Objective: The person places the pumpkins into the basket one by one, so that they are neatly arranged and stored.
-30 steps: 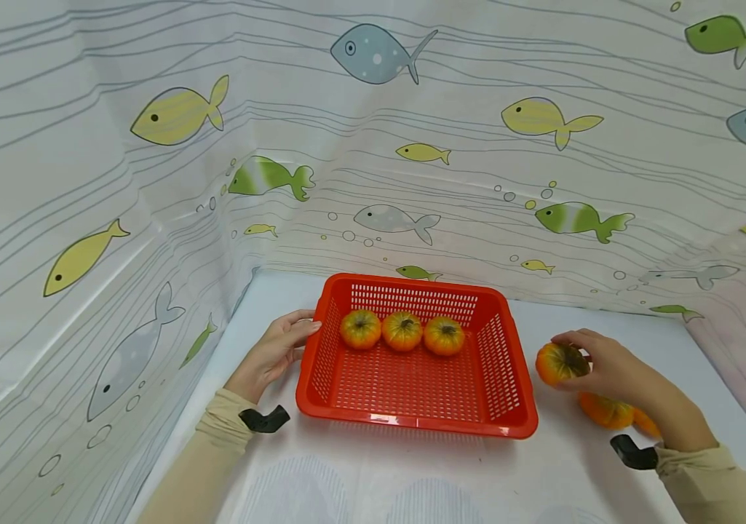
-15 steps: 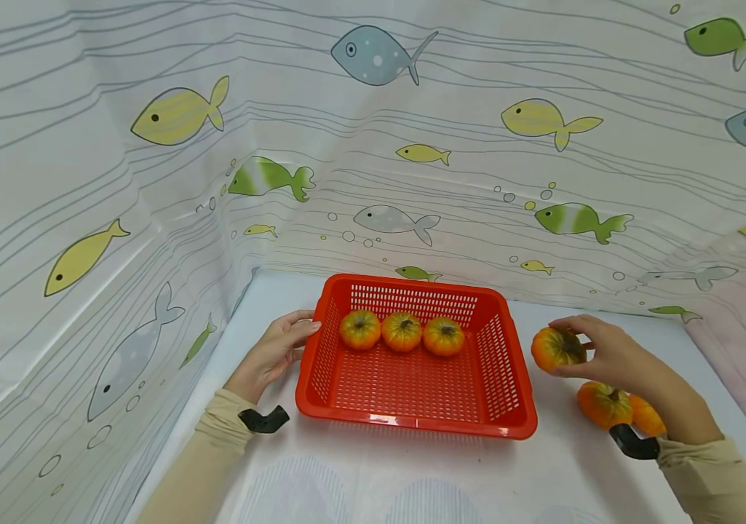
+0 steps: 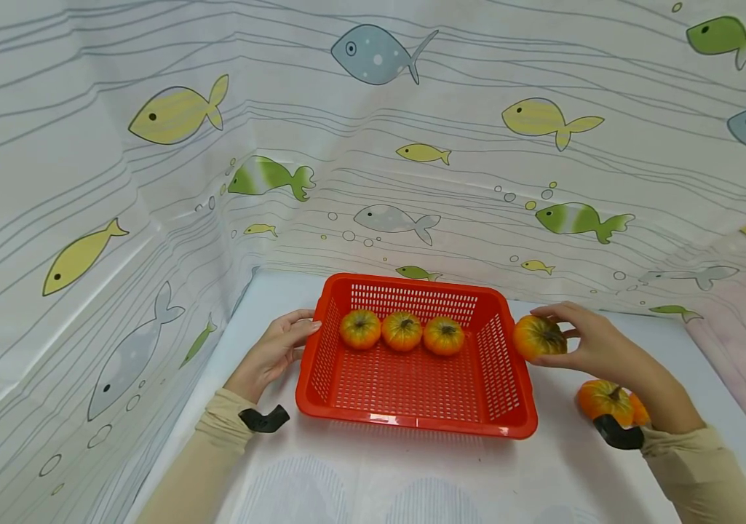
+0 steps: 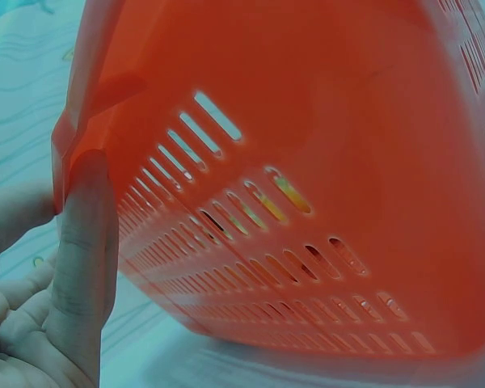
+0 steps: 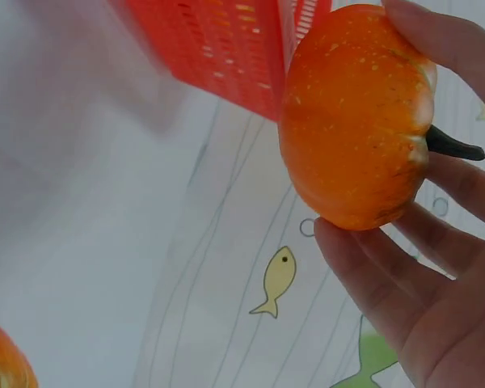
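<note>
A red slotted plastic basket (image 3: 405, 421) stands on the table with three small orange pumpkins (image 3: 402, 332) in a row along its back half. My left hand (image 3: 274, 353) grips the basket's left rim; in the left wrist view the thumb and fingers (image 4: 85, 242) pinch that rim from both sides. My right hand (image 3: 592, 342) holds another pumpkin (image 3: 538, 338) at the basket's right rim, above the table. In the right wrist view this pumpkin (image 5: 356, 121) sits between thumb and fingertips, its dark green stem facing the palm.
Two more pumpkins (image 3: 605, 402) lie on the table right of the basket, partly behind the right wrist. A white sheet printed with fish (image 3: 386, 218) rises behind the table and along its left side. Black straps cross both wrists.
My right hand has carried its pumpkin up and left, from above the loose pumpkins to the basket's right rim. The left hand and the basket have stayed in place.
</note>
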{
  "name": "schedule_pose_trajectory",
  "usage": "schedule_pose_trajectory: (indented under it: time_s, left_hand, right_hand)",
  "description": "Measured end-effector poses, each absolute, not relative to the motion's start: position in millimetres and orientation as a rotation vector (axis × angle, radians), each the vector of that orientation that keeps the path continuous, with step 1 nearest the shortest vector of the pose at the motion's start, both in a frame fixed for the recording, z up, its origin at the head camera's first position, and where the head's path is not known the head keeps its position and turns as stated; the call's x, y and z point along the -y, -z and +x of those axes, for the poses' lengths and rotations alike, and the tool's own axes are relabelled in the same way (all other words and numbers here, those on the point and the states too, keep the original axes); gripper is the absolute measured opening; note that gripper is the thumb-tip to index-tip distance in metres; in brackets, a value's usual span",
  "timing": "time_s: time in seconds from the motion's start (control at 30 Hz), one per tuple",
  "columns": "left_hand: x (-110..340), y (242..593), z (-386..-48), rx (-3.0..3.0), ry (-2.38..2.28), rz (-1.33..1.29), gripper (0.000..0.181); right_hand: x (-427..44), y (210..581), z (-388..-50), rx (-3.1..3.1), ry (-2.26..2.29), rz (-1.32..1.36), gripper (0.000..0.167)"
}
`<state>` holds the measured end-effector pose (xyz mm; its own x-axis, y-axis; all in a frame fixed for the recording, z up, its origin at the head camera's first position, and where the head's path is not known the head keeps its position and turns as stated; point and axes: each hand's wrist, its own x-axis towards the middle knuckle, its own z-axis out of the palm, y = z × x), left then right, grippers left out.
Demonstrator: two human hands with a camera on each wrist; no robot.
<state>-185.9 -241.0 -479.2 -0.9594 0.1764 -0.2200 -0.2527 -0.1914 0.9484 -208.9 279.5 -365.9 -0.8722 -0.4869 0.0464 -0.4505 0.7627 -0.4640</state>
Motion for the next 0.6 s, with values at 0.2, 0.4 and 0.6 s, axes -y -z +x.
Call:
schedule_pose_trajectory:
  time_s: [0.2,0.4,0.6]
  left_hand:
    - [240.5,479.0,-185.9,-1.791,-2.233,-0.088,0.052]
    - [239.9,478.3,-185.7,-1.781,-2.240,-0.092,0.051]
    - [240.1,478.9,-185.9,-1.790,-2.239,-0.089,0.052]
  right_hand:
    - [-265.8,365.5,-212.7,-2.864,0.769,-0.840,0.078]
    - [-251.7,364.3,-214.0,-2.854,0.798,-0.896,0.078]
    - [-234.8,364.4,-217.5,-2.803,0.833,-0.972,0.073]
